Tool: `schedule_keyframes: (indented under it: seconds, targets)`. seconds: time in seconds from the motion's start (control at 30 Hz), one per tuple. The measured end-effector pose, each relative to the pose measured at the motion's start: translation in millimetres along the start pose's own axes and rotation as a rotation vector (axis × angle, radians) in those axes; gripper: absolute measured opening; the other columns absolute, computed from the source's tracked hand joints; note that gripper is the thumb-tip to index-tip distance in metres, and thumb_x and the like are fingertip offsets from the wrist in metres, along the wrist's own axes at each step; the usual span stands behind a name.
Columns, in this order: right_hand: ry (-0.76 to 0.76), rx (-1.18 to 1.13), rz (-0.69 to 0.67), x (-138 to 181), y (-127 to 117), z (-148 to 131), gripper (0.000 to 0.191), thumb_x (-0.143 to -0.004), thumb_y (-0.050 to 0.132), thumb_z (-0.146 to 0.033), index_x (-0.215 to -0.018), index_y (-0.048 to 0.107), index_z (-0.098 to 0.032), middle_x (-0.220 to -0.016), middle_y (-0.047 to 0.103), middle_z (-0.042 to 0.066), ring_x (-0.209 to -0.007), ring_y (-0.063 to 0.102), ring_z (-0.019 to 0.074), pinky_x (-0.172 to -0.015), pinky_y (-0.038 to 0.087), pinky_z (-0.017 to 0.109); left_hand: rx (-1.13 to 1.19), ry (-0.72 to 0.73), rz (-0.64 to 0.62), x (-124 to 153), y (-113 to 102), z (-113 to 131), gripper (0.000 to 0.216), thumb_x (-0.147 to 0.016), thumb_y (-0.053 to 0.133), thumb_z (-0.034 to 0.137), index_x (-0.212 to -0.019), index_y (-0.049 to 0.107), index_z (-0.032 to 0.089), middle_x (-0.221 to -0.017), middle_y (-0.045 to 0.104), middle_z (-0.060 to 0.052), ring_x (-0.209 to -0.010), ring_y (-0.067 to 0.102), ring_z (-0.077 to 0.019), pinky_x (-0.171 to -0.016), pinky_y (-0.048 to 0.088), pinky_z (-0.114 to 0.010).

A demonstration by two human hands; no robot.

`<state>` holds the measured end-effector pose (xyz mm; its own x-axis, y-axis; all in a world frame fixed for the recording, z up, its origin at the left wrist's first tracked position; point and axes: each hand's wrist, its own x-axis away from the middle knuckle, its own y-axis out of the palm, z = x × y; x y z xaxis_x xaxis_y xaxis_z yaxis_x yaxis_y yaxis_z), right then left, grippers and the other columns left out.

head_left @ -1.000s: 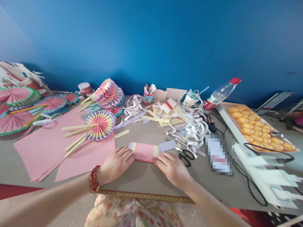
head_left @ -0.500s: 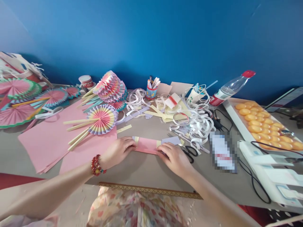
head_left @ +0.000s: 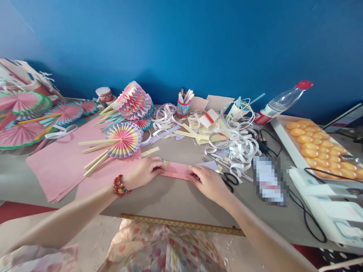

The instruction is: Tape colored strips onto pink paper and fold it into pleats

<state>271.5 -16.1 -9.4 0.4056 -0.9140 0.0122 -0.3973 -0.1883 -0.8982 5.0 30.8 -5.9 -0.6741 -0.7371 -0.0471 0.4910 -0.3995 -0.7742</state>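
Note:
A narrow pink paper (head_left: 177,170) with yellowish end strips lies across the middle of the table, its near edge folded up along the length. My left hand (head_left: 148,170) pinches its left end, fingers closed. At the right end, my right hand (head_left: 206,180) grips it the same way, thumb near the fold. Just past the right hand lie a lilac paper piece (head_left: 210,165) and scissors (head_left: 230,180) with black handles. A pleated paper fan (head_left: 123,140) with pale yellow sticks rests on pink sheets (head_left: 56,166) left of my left hand.
Curled white paper strips (head_left: 241,155) heap up behind the scissors. A tilted plastic bottle (head_left: 280,104), a tray of orange rounded pieces (head_left: 310,141) and a white power strip (head_left: 314,204) with cables stand right. More fans (head_left: 21,104) and a pen cup (head_left: 183,107) sit toward the blue wall.
The pink paper's near edge has been folded up, so the piece looks narrower. Both hands have stayed at its ends, and the view has shifted slightly.

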Motion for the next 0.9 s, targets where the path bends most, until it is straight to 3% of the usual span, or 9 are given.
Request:
schedule_keyframes:
  seconds: [0.3,0.9]
  targets:
    - [0.055,0.012,-0.048,-0.7,-1.6,-1.7,0.008,-0.093,0.054,-0.025,-0.091,0.061,-0.022,-0.094,0.070,0.003,-0.088,0.064,0.0189,-0.071,0.041,0.026,-0.007,-0.020,-0.035,-6.0,0.6,-8.3,0.018,-0.093,0.055,0.028,-0.079,0.064,0.019,-0.081,0.064,-0.001,-0.076,0.059,-0.0150,-0.071,0.042,-0.025]
    - [0.040,0.044,-0.058,-2.0,-1.4,-2.2,0.006,-0.093,0.055,-0.024,-0.090,0.060,-0.022,-0.093,0.069,0.003,-0.087,0.063,0.0191,-0.071,0.040,0.026,-0.012,0.012,-0.032,-4.8,-0.9,-8.1,0.015,-0.091,0.057,0.023,-0.077,0.062,0.020,-0.078,0.063,0.002,-0.075,0.057,-0.0143,-0.070,0.040,-0.025]
